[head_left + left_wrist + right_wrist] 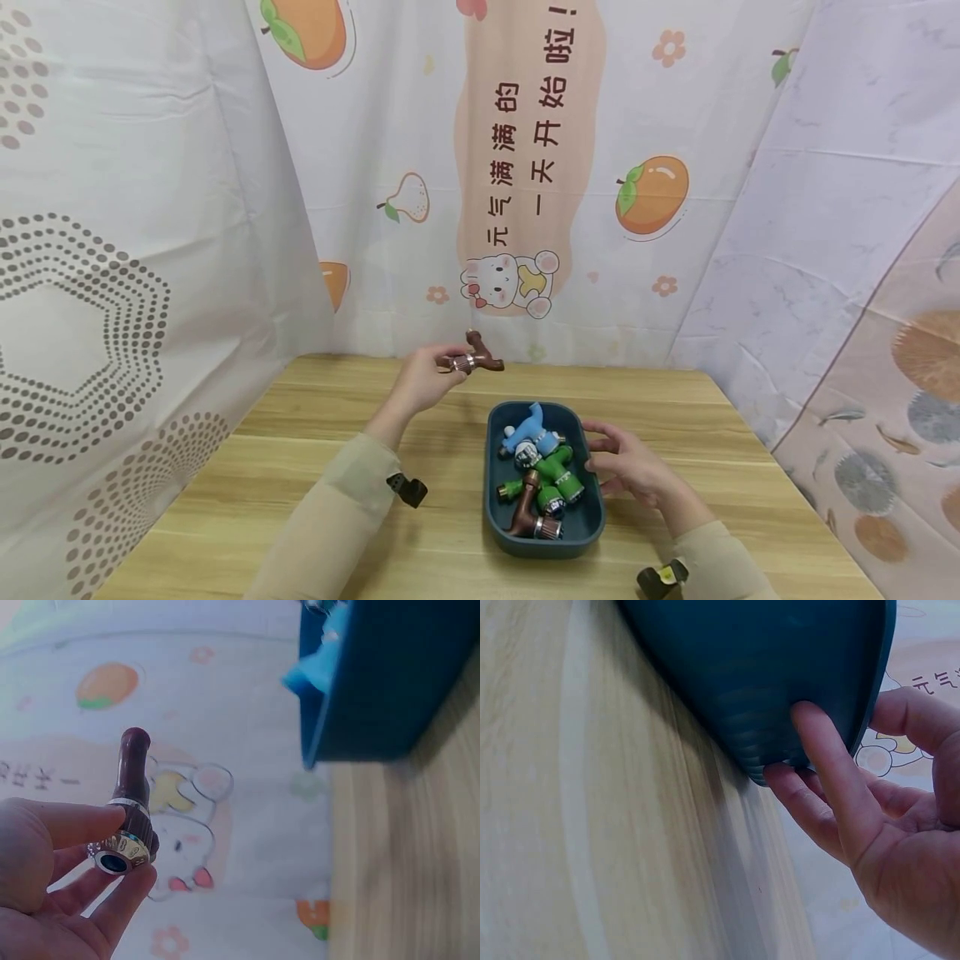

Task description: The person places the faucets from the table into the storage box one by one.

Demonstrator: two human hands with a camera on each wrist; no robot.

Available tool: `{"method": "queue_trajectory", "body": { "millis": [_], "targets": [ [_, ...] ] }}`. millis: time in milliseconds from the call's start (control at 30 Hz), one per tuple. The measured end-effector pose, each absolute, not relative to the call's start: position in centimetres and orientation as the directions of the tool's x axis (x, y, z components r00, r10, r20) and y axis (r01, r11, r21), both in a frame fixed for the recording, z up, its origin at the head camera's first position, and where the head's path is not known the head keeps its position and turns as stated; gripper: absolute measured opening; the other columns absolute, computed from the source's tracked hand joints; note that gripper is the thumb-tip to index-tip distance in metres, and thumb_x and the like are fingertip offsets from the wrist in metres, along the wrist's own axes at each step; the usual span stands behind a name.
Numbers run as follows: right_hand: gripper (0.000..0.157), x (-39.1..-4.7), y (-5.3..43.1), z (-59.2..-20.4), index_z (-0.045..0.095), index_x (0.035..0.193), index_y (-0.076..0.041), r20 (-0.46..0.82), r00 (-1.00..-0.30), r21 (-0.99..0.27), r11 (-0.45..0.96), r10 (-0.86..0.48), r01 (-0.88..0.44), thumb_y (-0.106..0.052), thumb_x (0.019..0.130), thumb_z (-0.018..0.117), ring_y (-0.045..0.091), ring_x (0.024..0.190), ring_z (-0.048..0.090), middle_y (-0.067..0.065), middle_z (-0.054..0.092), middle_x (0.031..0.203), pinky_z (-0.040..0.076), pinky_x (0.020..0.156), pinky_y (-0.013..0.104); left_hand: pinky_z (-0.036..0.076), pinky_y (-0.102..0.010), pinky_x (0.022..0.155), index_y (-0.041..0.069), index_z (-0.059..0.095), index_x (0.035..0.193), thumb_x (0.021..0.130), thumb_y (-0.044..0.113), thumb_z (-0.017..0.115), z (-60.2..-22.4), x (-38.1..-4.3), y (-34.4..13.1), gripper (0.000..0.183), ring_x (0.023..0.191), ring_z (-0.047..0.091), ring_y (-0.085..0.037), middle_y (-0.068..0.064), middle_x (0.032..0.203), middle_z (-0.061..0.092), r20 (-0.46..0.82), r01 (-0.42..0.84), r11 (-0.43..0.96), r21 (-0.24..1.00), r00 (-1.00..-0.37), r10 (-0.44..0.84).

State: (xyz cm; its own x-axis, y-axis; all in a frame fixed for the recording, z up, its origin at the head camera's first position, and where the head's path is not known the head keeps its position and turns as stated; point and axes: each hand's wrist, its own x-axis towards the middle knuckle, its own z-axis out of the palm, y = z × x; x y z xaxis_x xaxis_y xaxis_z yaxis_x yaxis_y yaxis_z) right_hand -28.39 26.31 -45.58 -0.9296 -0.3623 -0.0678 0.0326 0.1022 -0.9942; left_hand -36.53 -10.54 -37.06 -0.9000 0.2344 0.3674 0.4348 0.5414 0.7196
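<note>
Raised above the far part of the table, my left hand [424, 379] pinches a brown tap [474, 357] by its ribbed silver collar. In the left wrist view, the thumb and fingers hold the brown tap [132, 795] near its round opening. My right hand [628, 463] rests with its fingers against the right outer wall of a dark blue bin [492, 500]. Those fingers lie fairly straight along the bin [742, 682] in the right wrist view. Inside the bin are a light blue tap [531, 430], several green pieces [555, 468] and another brown tap [527, 510].
The bin stands on a wood-grain table [442, 467], right of the left forearm. A printed curtain [420, 275] hangs behind the table's far edge, with more cloth at both sides. Each wrist wears a black strap device [408, 490].
</note>
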Motion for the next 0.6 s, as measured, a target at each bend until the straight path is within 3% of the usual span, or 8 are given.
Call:
{"method": "queue_trajectory", "body": {
  "millis": [267,600],
  "targets": [
    [0.077,-28.4,26.4,-45.7,0.025,0.157,0.002,-0.067,-0.927,-0.995,0.099,-0.369,0.032,0.001,0.091,0.065,0.040,0.108,0.065,0.039,0.040,0.145,0.060,0.073,0.052,0.058,-0.032,0.084,0.009,0.073,0.123,0.090,0.008,0.077,-35.8,-34.4,-9.6,0.034,0.103,0.066,-0.020,-0.005,0.119,0.067,0.443,0.549,0.454,0.702,-0.835,0.326],
    [0.077,-28.5,26.4,-45.7,0.025,0.157,0.001,-0.068,-0.928,-0.994,0.106,-0.367,0.031,0.000,0.092,0.064,0.039,0.108,0.065,0.039,0.041,0.145,0.060,0.072,0.051,0.058,-0.026,0.081,0.007,0.072,0.123,0.089,0.003,0.077,-34.8,-32.1,-8.8,0.034,0.105,0.064,-0.020,-0.003,0.120,0.066,0.485,0.629,0.381,0.677,-0.772,0.411]
  ]
}}
